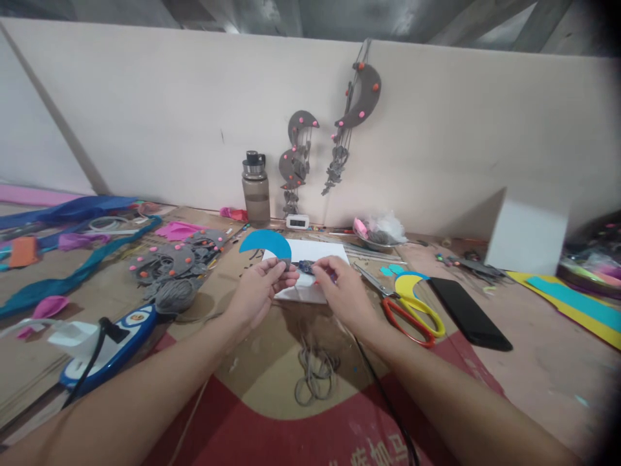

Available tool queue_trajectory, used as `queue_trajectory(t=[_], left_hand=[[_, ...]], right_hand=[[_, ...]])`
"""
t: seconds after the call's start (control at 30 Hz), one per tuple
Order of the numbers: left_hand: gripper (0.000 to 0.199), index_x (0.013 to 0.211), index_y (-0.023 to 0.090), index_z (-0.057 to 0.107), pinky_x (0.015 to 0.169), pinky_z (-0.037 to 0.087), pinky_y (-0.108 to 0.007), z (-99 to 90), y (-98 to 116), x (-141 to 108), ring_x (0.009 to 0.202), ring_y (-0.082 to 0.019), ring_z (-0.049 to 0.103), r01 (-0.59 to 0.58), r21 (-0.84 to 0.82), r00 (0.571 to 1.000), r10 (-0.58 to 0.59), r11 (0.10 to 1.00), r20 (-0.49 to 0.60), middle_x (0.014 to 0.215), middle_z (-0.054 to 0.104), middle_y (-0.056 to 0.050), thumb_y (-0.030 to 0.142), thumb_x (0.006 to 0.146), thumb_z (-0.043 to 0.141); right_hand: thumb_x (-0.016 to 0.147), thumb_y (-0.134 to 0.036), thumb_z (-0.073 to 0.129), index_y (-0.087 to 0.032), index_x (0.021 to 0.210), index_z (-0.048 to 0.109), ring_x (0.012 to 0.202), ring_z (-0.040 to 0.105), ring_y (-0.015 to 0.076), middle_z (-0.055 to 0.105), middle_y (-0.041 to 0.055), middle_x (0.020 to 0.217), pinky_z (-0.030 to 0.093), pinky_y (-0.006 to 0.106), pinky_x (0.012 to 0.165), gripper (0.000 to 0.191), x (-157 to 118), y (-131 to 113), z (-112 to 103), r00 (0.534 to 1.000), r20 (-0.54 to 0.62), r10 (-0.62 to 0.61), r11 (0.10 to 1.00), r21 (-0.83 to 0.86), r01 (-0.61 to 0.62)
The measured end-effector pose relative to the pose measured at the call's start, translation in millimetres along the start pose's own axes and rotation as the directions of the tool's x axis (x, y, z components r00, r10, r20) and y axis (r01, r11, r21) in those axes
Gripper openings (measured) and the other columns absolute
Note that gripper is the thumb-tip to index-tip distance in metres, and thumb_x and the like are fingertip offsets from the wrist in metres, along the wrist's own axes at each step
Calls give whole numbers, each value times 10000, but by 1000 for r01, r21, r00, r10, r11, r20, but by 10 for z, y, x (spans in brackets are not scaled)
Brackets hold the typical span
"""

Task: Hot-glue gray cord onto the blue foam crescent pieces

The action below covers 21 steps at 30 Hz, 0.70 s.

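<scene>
My left hand (259, 289) is closed, pinching the lower right tip of a blue crescent (270, 239) between thumb and fingers. Opposite it, my right hand (343, 285) is closed on a small dark blue object (306, 266), whose dark end points at the crescent's tip. Most of that object is hidden by my fingers, so its kind is unclear. A black cord (376, 372) runs down from beneath my right wrist. White paper (320, 251) lies under both hands. Nearer me is a loose bundle of grey yarn (315, 375) on the cardboard.
Scissors (412, 314) with red and yellow handles, a yellow crescent (407, 283) and a black phone (469, 314) lie right. A power strip (114, 343), grey yarn ball (175, 295) and decorated grey crescents (177, 255) are left. A bottle (255, 194) stands by the wall.
</scene>
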State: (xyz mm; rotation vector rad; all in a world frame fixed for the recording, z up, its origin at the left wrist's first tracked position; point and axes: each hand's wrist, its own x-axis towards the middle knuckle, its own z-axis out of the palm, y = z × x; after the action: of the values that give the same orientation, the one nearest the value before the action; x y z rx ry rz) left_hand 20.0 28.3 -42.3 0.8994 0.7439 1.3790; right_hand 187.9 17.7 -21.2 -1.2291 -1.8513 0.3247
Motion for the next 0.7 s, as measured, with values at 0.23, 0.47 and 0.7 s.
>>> queue_trajectory(t=[0.23,0.47,0.7], left_hand=[[86,830,99,569,635,530,-206,-110,-14,103,632,-102,651,-2,101,989,17,995,-145,755,683,-81,154,779,611],[157,831,108,561,614,525,-230,-106,-77,95,619,-122,659,-29,221,992,56,975,-116,771,692,-85,213,749,643],[145,824,93,566,637,535,-252,-3,68,163,630,-134,661,-81,222,987,109,972,-119,771,685,-98,196,749,636]], right_hand=[[847,-575,352,-148,856,565,772,594,229,638,129,838,389,312,671,478,119,232,-144,953,93,289,803,-566,-188],[762,-393,548,-117,939,576,813,631,245,662,166,910,414,283,643,329,63,340,-5,894,218,391,789,-579,-204],[594,-223,640,-177,614,556,589,591,198,607,59,581,419,278,531,98,213,556,-142,913,48,405,913,-81,-400]])
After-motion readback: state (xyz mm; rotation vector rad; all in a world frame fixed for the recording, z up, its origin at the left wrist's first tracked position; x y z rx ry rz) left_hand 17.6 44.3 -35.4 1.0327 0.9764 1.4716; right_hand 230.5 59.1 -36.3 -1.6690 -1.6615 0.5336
